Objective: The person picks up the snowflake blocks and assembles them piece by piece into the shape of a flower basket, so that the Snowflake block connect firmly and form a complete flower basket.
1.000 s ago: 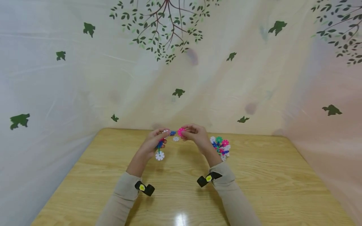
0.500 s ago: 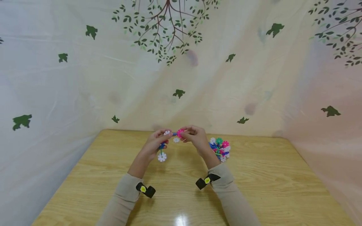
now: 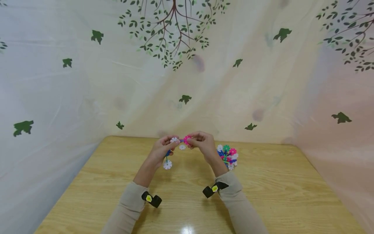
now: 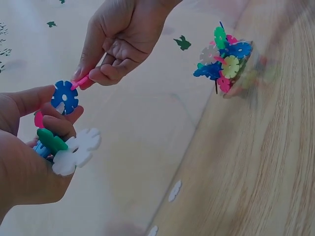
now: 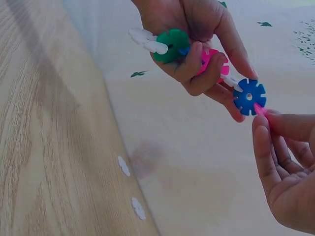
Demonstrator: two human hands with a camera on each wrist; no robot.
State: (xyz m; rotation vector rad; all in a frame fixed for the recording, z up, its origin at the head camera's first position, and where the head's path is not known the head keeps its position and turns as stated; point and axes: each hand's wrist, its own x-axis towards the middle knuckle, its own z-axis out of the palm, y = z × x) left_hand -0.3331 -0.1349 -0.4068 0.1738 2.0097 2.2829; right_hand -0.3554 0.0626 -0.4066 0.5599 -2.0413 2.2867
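Note:
My left hand [image 3: 159, 152] grips a chain of interlocking snowflake discs, its fingers curled round the middle. A white disc [image 5: 142, 40] and a green disc [image 5: 167, 51] stick out at one end of that chain. At the other end, my left thumb and fingers pinch a blue disc [image 5: 242, 104]. My right hand [image 3: 205, 145] pinches a pink disc [image 3: 187, 140] between thumb and fingertips. In the right wrist view the pink disc's edge meets the rim of the blue disc at a notch. Both hands are raised over the far part of the table.
A cluster of joined discs [image 3: 226, 158] in several colours stands on the table [image 3: 263, 191] beside my right wrist. Loose white discs [image 5: 123, 166] lie near the table's far edge. Behind it hangs a pale cloth [image 3: 140, 97] printed with leaves.
The pink disc and the blue disc have come together from a small gap. The left hand has shifted slightly to the right, and the whole head view has tilted up a little.

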